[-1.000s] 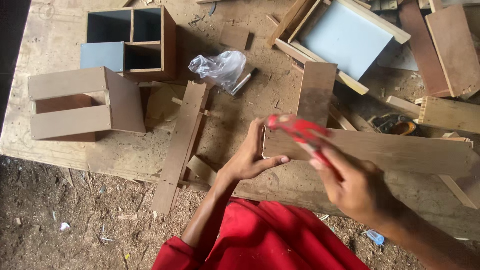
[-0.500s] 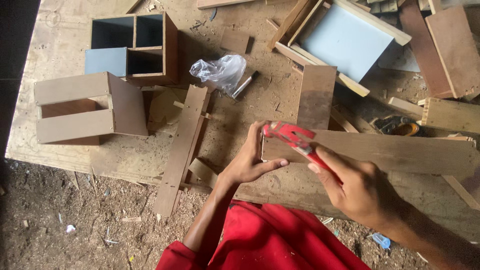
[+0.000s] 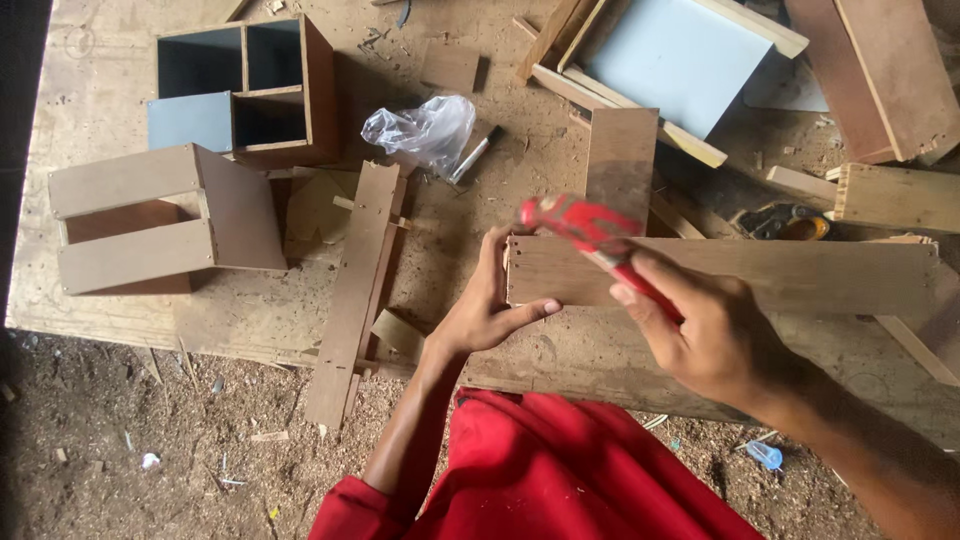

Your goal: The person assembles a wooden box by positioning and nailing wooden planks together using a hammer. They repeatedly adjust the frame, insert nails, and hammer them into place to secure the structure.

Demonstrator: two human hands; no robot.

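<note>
Red-handled hammer (image 3: 585, 232) now lifting higher over board end than half-second ago, blurring with motion. Left of long board (image 3: 720, 275): open wooden crate (image 3: 160, 220), narrow slat (image 3: 352, 290) lying on worktable (image 3: 90, 100). Left hand (image 3: 490, 305) pinching long board's left end, fingers spread narrow. Right hand (image 3: 715, 335) wrapping tight around hammer handle, hovering over board's middle.

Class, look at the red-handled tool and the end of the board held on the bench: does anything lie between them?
Nothing visible does. The red-handled tool, in the right hand, hangs above the board end, which the left hand grips at the edge, fingers to the side.
</note>
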